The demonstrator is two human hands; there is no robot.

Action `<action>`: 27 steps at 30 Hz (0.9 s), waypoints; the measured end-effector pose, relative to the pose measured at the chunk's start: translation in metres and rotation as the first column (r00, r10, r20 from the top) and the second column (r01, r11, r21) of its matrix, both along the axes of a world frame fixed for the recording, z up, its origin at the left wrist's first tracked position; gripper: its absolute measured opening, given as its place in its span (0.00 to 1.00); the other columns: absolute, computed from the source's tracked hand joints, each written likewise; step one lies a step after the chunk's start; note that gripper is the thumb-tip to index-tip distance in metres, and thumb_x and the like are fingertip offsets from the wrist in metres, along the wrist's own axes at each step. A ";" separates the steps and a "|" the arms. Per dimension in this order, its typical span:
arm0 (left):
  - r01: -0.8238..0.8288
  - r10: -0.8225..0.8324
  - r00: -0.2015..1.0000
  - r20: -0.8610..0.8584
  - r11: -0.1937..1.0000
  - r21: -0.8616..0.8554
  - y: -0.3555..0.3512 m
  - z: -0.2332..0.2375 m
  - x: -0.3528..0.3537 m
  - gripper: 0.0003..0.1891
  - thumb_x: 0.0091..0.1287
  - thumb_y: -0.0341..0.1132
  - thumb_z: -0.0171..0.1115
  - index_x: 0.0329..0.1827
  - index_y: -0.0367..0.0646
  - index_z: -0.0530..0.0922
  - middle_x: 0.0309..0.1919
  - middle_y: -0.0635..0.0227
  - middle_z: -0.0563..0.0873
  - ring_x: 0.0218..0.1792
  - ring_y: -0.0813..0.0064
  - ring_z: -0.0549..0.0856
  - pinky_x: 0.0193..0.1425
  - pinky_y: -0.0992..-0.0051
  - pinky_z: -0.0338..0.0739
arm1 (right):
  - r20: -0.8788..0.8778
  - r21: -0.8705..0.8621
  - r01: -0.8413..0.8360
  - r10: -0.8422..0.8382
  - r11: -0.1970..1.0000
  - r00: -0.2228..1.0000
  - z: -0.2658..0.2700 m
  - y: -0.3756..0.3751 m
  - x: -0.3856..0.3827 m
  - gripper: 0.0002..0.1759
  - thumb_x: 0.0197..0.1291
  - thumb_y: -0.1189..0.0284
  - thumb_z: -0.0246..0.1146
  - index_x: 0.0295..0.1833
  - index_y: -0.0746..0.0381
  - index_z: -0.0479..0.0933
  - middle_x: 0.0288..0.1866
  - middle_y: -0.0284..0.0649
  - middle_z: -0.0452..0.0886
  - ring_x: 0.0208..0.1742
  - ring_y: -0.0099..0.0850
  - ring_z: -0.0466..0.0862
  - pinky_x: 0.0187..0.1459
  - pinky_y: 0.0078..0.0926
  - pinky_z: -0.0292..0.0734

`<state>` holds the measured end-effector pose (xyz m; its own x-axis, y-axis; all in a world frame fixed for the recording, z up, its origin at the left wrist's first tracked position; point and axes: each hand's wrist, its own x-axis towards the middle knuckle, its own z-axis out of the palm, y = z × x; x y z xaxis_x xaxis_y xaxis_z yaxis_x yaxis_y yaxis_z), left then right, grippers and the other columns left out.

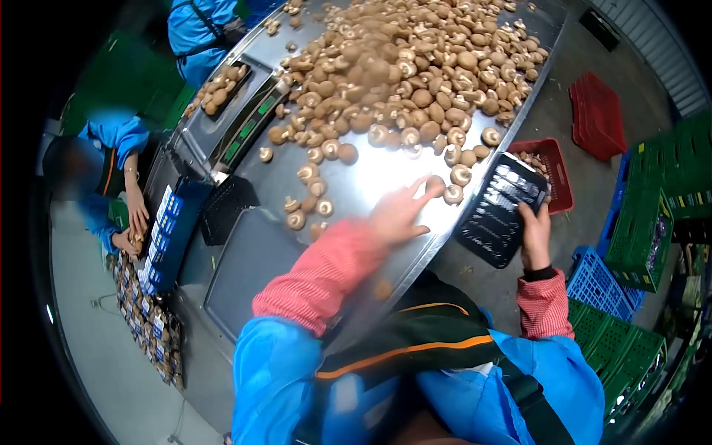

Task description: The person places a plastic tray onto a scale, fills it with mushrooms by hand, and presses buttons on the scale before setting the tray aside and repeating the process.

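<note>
Brown mushrooms (423,70) lie heaped over the far part of a metal table (371,174), with loose ones nearer. My left hand (399,215), slightly blurred, is over the metal with its fingers apart, its fingertips beside a mushroom (435,185). A black plastic tray (500,211) is tilted at the table's right edge. My right hand (535,236) grips that tray by its right side, thumb on its face. No mushroom shows in the tray.
A red crate (562,178) with mushroom pieces is beyond the tray. Further right are red crates (597,115), green crates (641,237) and a blue crate (601,285). Two people in blue work at the left, near packed mushroom trays (159,334) and a filled tray (225,89).
</note>
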<state>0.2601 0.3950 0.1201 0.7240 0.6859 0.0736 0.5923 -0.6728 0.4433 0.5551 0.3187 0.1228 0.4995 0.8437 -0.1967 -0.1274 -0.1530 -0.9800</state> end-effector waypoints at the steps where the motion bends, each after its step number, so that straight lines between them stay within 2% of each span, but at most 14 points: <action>1: 0.092 -0.107 0.974 -0.200 0.992 -0.084 0.008 0.004 0.022 0.52 0.48 0.45 0.81 0.78 0.55 0.63 0.78 0.59 0.60 0.76 0.51 0.62 0.78 0.54 0.59 | 0.004 0.008 0.036 -0.036 0.999 0.999 -0.010 -0.006 0.022 0.20 0.68 0.77 0.60 0.65 0.67 0.72 0.53 0.36 0.82 0.49 0.26 0.82 0.53 0.25 0.79; 2: 0.227 -0.217 0.949 -0.227 0.974 0.018 0.017 -0.005 0.038 0.54 0.46 0.46 0.82 0.79 0.61 0.61 0.80 0.64 0.57 0.78 0.53 0.59 0.80 0.51 0.55 | 0.007 0.013 0.072 -0.072 0.997 0.997 -0.020 -0.013 0.040 0.20 0.68 0.77 0.60 0.65 0.66 0.72 0.54 0.37 0.82 0.49 0.26 0.82 0.53 0.25 0.79; 5: 0.393 -0.331 0.863 -0.382 0.914 0.096 0.051 -0.027 0.081 0.59 0.42 0.53 0.82 0.80 0.70 0.57 0.82 0.70 0.55 0.80 0.56 0.54 0.80 0.41 0.48 | 0.004 -0.030 0.126 -0.126 0.992 0.992 -0.021 -0.027 0.056 0.19 0.68 0.77 0.59 0.63 0.67 0.73 0.53 0.37 0.83 0.49 0.26 0.83 0.53 0.25 0.79; 8: 0.535 -0.402 0.763 -0.507 0.833 0.145 0.080 -0.020 0.094 0.56 0.48 0.61 0.76 0.81 0.65 0.56 0.80 0.64 0.57 0.79 0.58 0.58 0.76 0.39 0.56 | -0.036 -0.127 0.066 -0.071 0.990 0.997 -0.031 -0.032 0.054 0.18 0.67 0.79 0.58 0.62 0.68 0.73 0.54 0.39 0.83 0.51 0.26 0.82 0.55 0.25 0.76; 9: 0.546 -0.428 0.778 -0.460 0.823 0.158 0.089 -0.026 0.093 0.51 0.52 0.61 0.74 0.80 0.65 0.59 0.81 0.66 0.57 0.79 0.58 0.58 0.76 0.37 0.55 | -0.019 -0.142 0.031 -0.034 0.989 0.999 -0.037 -0.030 0.050 0.18 0.68 0.79 0.58 0.62 0.68 0.73 0.55 0.39 0.82 0.51 0.26 0.81 0.56 0.26 0.76; 11: 0.454 -0.349 0.830 -0.434 0.876 0.163 0.099 -0.036 0.087 0.47 0.55 0.61 0.72 0.79 0.65 0.61 0.81 0.66 0.58 0.79 0.59 0.59 0.75 0.38 0.56 | -0.022 -0.145 -0.047 0.044 0.988 0.999 -0.045 -0.024 0.038 0.19 0.68 0.78 0.58 0.63 0.68 0.72 0.56 0.38 0.82 0.53 0.26 0.80 0.57 0.26 0.75; 14: 0.360 -0.270 0.877 -0.398 0.917 0.171 0.100 -0.037 0.086 0.37 0.60 0.56 0.69 0.73 0.63 0.69 0.78 0.67 0.62 0.76 0.60 0.64 0.75 0.39 0.57 | 0.389 -0.050 -0.120 0.130 0.992 0.912 -0.044 0.004 0.015 0.20 0.66 0.76 0.59 0.63 0.68 0.73 0.50 0.48 0.85 0.51 0.38 0.85 0.56 0.34 0.77; 15: 0.329 -0.241 0.887 -0.394 0.928 0.173 0.098 -0.037 0.085 0.35 0.60 0.56 0.69 0.71 0.62 0.71 0.77 0.67 0.64 0.75 0.60 0.65 0.74 0.39 0.57 | 0.549 -0.136 -0.078 0.141 0.988 0.824 -0.025 0.013 0.003 0.20 0.64 0.74 0.60 0.61 0.67 0.74 0.45 0.58 0.85 0.49 0.51 0.86 0.53 0.42 0.79; 16: 0.296 -0.210 0.897 -0.389 0.939 0.177 0.097 -0.036 0.084 0.34 0.59 0.55 0.69 0.70 0.61 0.73 0.76 0.66 0.65 0.74 0.60 0.66 0.74 0.38 0.58 | 0.706 -0.196 -0.097 0.209 0.976 0.677 -0.016 0.023 -0.004 0.19 0.64 0.73 0.60 0.60 0.68 0.74 0.44 0.61 0.84 0.44 0.58 0.85 0.46 0.48 0.80; 18: 0.236 -0.142 0.921 -0.364 0.944 0.230 0.096 -0.041 0.075 0.30 0.56 0.51 0.70 0.63 0.58 0.77 0.72 0.66 0.69 0.71 0.60 0.68 0.72 0.39 0.58 | 0.795 -0.366 -0.098 0.366 0.925 0.483 0.002 0.042 -0.018 0.18 0.63 0.74 0.59 0.58 0.68 0.73 0.39 0.60 0.84 0.36 0.57 0.85 0.40 0.50 0.80; 19: 0.219 -0.109 0.920 -0.377 0.939 0.264 0.096 -0.040 0.067 0.29 0.56 0.52 0.69 0.62 0.59 0.77 0.71 0.66 0.70 0.70 0.61 0.68 0.71 0.40 0.59 | 0.885 -0.304 -0.110 0.324 0.946 0.334 0.001 0.049 -0.023 0.15 0.61 0.75 0.58 0.52 0.69 0.73 0.30 0.57 0.83 0.29 0.55 0.84 0.34 0.50 0.80; 22: 0.146 -0.039 0.925 -0.378 0.955 0.260 0.095 -0.038 0.051 0.32 0.56 0.52 0.70 0.66 0.59 0.74 0.72 0.64 0.70 0.73 0.59 0.66 0.72 0.39 0.56 | 0.881 -0.409 -0.104 0.422 0.906 0.214 -0.001 0.068 -0.036 0.09 0.60 0.77 0.57 0.45 0.69 0.73 0.24 0.55 0.82 0.28 0.54 0.85 0.33 0.49 0.81; 23: 0.125 -0.023 0.935 -0.353 0.955 0.268 0.094 -0.042 0.046 0.33 0.56 0.51 0.70 0.67 0.59 0.74 0.72 0.64 0.69 0.74 0.58 0.65 0.73 0.38 0.55 | 0.901 -0.367 -0.130 0.387 0.921 0.198 -0.009 0.074 -0.039 0.06 0.60 0.78 0.57 0.41 0.69 0.72 0.24 0.55 0.82 0.28 0.53 0.85 0.32 0.50 0.81; 27: 0.052 -0.026 0.992 -0.124 0.976 0.212 0.083 -0.039 0.027 0.41 0.50 0.49 0.76 0.71 0.59 0.71 0.74 0.61 0.68 0.76 0.56 0.63 0.75 0.35 0.51 | 0.846 -0.430 -0.087 0.434 0.899 0.310 -0.020 0.105 -0.073 0.07 0.62 0.77 0.56 0.42 0.70 0.72 0.25 0.56 0.83 0.30 0.55 0.86 0.34 0.52 0.81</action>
